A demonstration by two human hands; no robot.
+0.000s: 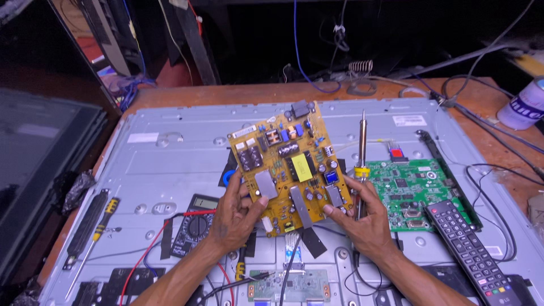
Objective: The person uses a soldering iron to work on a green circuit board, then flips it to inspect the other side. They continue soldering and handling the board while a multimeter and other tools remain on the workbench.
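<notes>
While both hands grip it, the yellow circuit board (289, 167) sits tilted above the grey metal back panel (170, 158), roughly mid-panel. Board face is packed: black coils, a yellow transformer, silver heat sinks, blue and dark capacitors, black connector at its far corner. Near edge looks lifted off the panel, though I can't tell if any corner touches.

Left hand (238, 218) comes in from below-left of the board, wrist bent up, fingers curled around the board's lower-left edge, thumb pressing on the top face. Closed on the board.

Right hand (362, 218) comes from below-right, fingertips clamped on the board's lower-right edge. Same hand also pinches a soldering iron (361, 164), yellow collar, tip pointing away from the person, just right of the board.

Counts, one view only: one yellow board, one green circuit board (416, 190) right of it, one narrow green strip board (289, 285) below it. One black remote control (470, 249) at lower right. One multimeter (195, 224) left of the left hand, red lead attached. One screwdriver (93, 243) far left of the yellow board.
</notes>
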